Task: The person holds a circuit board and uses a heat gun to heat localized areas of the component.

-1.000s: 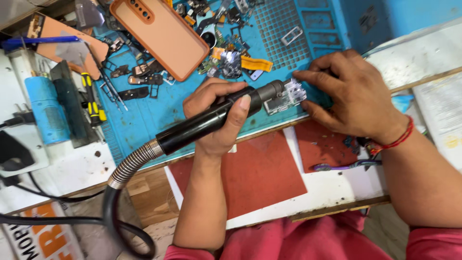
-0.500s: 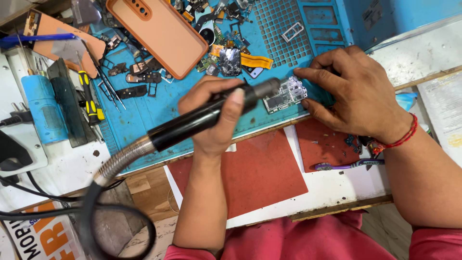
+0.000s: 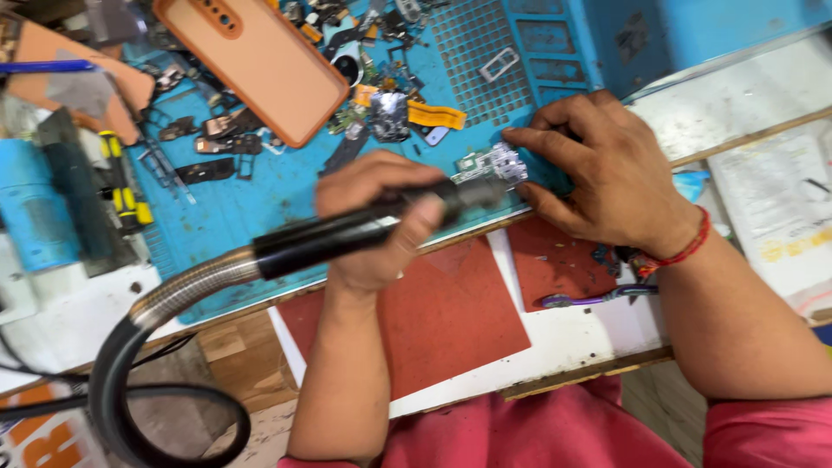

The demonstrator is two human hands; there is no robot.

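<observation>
Black hot-air handpiece point(image 3: 364, 227) clamped in left hand point(image 3: 377, 221), nozzle aimed at small circuit board point(image 3: 492, 163) on blue work mat point(image 3: 243, 217).
Board pinned flat by right hand point(image 3: 607, 173), fingertips pressed at edges.
Board judged light, thin, rigid, fragile; best held by edges only.
Handpiece stiff, hose point(image 3: 165, 303) springy.

Tool tip point(image 3: 481, 192) blurred — small board point(image 3: 496, 165) partly under fingers point(image 3: 542, 147) — hose point(image 3: 130, 381) cut off at frame edge.
</observation>
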